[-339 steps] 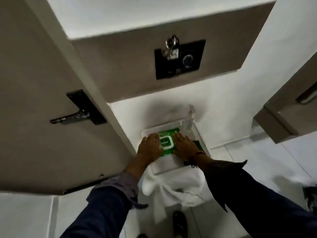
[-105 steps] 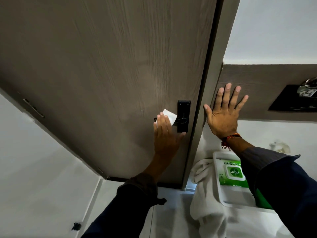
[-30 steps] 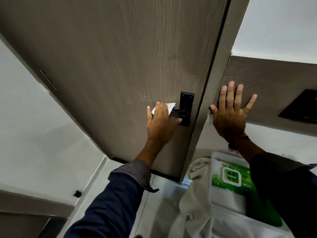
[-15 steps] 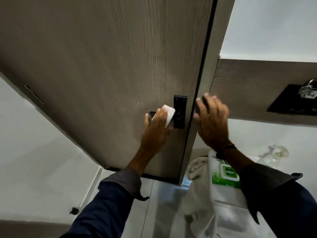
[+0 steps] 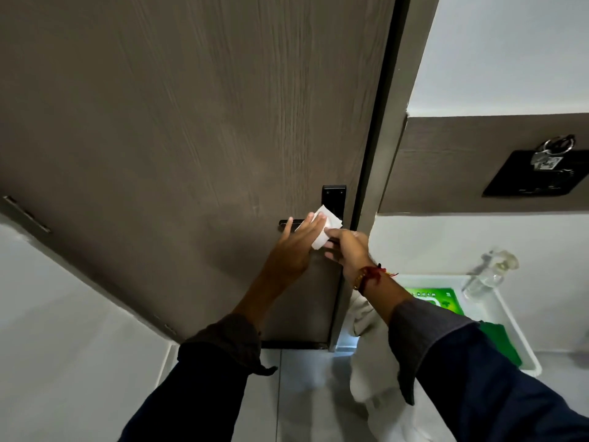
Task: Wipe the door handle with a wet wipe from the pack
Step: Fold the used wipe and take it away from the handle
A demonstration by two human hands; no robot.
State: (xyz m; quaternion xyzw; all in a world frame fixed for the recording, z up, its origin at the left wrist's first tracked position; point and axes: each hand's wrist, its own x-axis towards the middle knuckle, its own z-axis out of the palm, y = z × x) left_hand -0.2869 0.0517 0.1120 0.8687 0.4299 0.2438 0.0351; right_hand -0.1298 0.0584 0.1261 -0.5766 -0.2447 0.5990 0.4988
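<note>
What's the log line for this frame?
phase: wiping | left hand: wet wipe on door handle | right hand: pinching wipe | pack: in tray

The handle (image 5: 288,223) was a dark lever jutting left from a black plate (image 5: 334,202) at the door's right edge, mid-frame, mostly covered. The wipe (image 5: 328,229), white and folded, lay pressed over the lever just beside the plate, a corner hanging below. The pack (image 5: 444,299), green with white print, lay flat in a white tray (image 5: 510,320) at lower right, partly hidden.
</note>
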